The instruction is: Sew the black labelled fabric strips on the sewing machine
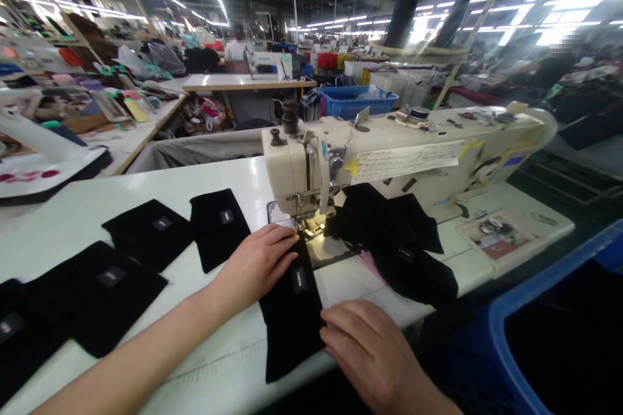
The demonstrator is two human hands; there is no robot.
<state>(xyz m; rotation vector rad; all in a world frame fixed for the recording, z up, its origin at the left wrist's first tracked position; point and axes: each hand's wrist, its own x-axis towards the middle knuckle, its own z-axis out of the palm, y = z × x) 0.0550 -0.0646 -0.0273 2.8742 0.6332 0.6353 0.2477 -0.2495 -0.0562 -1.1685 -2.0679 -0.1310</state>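
Note:
A black fabric piece (296, 318) with a small label lies on the white sewing table, its far end by the lit presser foot (314, 228) of a sewing machine (311, 162). My left hand (260, 258) rests on that piece just left of the needle area, fingers stretched out flat. At the piece's right edge, the fingers of my right hand (377, 350) are bent together on the cloth; the thumb is hidden. Right of the presser foot, more black fabric (389, 240) sits in a crumpled heap.
Several labelled black pieces (146, 233) are laid out on the left of the table (195, 363). A blue basket (506, 337) with dark contents stands at the lower right. Behind the machine are another blue basket (357, 104), thread cones (402, 19) and other workstations.

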